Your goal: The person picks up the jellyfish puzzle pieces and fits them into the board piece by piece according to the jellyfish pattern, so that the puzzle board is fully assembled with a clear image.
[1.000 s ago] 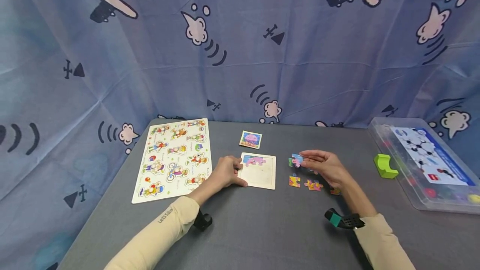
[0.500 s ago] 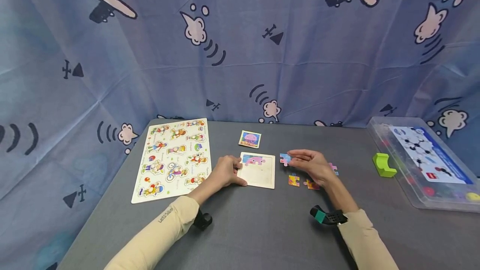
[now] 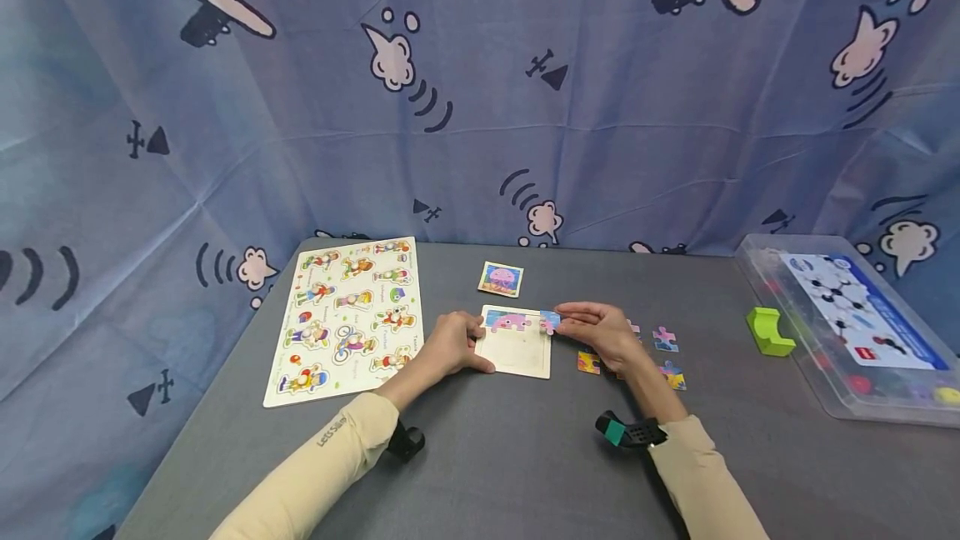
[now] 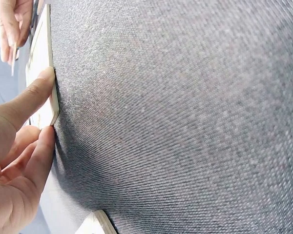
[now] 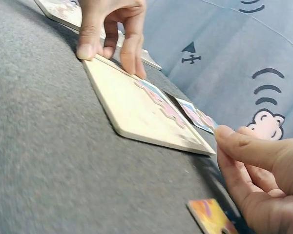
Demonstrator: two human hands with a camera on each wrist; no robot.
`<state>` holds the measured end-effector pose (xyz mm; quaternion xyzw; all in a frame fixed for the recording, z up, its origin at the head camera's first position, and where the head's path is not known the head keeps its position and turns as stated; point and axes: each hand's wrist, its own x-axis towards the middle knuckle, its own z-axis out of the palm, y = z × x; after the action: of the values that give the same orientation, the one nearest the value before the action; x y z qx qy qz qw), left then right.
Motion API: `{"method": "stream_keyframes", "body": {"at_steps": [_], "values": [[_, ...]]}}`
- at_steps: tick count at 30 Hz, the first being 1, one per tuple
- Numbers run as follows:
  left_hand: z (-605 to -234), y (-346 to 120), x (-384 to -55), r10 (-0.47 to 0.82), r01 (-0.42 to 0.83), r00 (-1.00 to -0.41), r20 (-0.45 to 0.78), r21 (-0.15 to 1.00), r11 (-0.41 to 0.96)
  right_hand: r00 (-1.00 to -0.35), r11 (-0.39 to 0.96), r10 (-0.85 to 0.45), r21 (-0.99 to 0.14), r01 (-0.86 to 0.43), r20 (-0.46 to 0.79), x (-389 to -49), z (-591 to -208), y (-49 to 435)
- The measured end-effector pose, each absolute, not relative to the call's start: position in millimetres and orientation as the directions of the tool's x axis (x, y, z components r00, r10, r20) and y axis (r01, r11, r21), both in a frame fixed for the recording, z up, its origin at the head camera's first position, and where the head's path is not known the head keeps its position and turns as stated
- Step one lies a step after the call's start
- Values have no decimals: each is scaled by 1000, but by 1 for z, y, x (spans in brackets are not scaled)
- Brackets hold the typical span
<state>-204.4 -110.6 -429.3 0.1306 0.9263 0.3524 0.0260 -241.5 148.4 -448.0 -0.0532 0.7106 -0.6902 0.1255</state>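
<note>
My left hand (image 3: pixel 452 342) holds the near-left corner of a pale wooden puzzle board (image 3: pixel 513 359), thumb and fingers along its edges, as the left wrist view also shows. Joined pink-and-blue pieces (image 3: pixel 507 321) lie in the board's upper left. Between thumb and fingers, my right hand (image 3: pixel 606 336) pinches a blue-and-pink jigsaw piece (image 3: pixel 550 321) at the board's upper right edge. In the left wrist view this piece (image 4: pixel 13 61) appears edge-on, apart from the board. Several loose jigsaw pieces, among them a yellow one (image 3: pixel 588 362) and a pink one (image 3: pixel 665 339), lie around my right hand, which partly hides some.
A small jellyfish picture puzzle (image 3: pixel 501 280) lies behind the board. Left of it is a large board of cartoon figures (image 3: pixel 348 315). A green curved block (image 3: pixel 770 332) and a clear plastic case (image 3: pixel 825 390) lie to the right on the grey table (image 3: pixel 525 457).
My right hand has moved left with the jigsaw piece, from beside the loose pieces to the board's upper right edge. My left hand stays at the board's corner.
</note>
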Motion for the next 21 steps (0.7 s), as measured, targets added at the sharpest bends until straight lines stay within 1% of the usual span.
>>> {"method": "stream_keyframes", "body": {"at_steps": [6, 10, 15, 21], "values": [[-429, -110, -204, 256, 210, -966, 29, 666, 716, -971, 16, -237, -999, 41, -43, -240, -447, 134], [-430, -110, -204, 255, 208, -967, 30, 670, 713, -980, 60, -198, -998, 19, -30, -241, -447, 125], [-429, -110, -204, 250, 210, -968, 39, 674, 709, -989, 175, -149, -984, -14, -12, -242, -448, 119], [-429, -110, -204, 245, 207, -969, 40, 672, 711, -991, 366, -132, -928, -74, 27, -244, -447, 115]]}}
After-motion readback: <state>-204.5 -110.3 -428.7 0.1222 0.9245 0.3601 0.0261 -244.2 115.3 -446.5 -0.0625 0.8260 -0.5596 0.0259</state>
